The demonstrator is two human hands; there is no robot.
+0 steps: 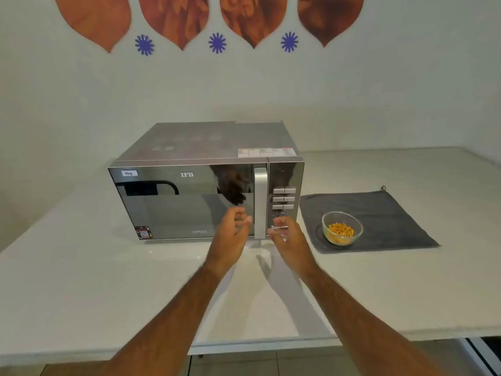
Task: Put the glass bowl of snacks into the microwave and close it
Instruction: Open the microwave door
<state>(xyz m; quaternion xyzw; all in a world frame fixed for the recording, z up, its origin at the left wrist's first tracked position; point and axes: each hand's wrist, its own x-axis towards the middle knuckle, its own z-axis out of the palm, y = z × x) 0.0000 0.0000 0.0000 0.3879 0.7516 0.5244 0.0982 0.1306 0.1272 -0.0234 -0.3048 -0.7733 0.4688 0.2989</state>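
A silver microwave (189, 191) with a mirrored door stands on the white counter, its door shut. Its vertical handle (260, 202) runs down the door's right side. A clear glass bowl (342, 227) holding orange snacks rests on a dark grey cloth (379, 213) to the right of the microwave. My left hand (233, 234) hovers just in front of the door, left of the handle, fingers loosely curled and empty. My right hand (287, 234) is in front of the control panel, right of the handle, fingers apart and empty.
The white counter (81, 280) stretches wide to the left and in front of the microwave, with its front edge near the bottom. A wall with brown leaf shapes and blue flower decals stands right behind.
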